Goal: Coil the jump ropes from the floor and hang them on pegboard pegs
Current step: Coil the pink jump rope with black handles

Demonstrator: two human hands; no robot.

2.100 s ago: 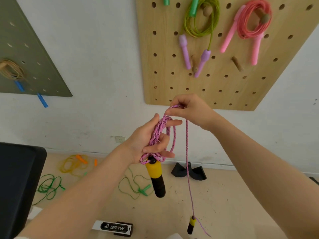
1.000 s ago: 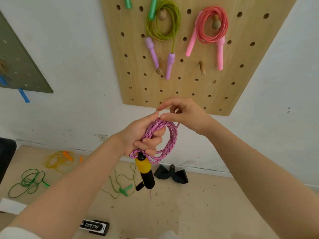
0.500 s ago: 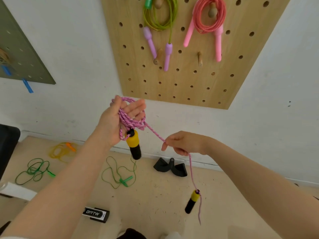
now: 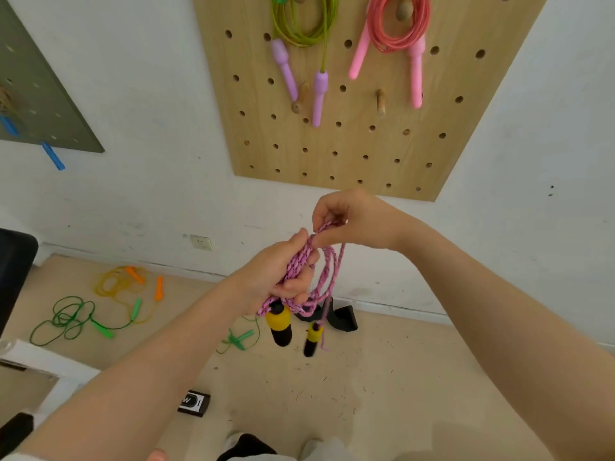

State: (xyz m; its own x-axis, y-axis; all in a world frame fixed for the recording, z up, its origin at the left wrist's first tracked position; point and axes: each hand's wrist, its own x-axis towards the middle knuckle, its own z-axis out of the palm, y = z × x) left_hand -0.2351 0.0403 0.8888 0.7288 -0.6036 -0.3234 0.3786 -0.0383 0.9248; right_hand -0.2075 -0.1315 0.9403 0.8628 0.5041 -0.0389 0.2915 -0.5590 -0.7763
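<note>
Fingers [image 4: 293,289] of the left hand [image 4: 273,274] curled round the coiled pink jump rope [image 4: 327,271], right hand [image 4: 352,221] pinching its top loop just above, yellow-black handles [image 4: 281,326] dangling beneath them.

The pink rope [image 4: 301,261] looked braided and cloth-like, matt, with yellow-and-black foam-looking handles [image 4: 280,324]. The pegboard [image 4: 332,144] was pale, smooth wood with wooden pegs [image 4: 380,101]. On it, the green rope [image 4: 299,31] and coral rope [image 4: 396,34] looked like smooth, slightly glossy plastic cord.
</note>
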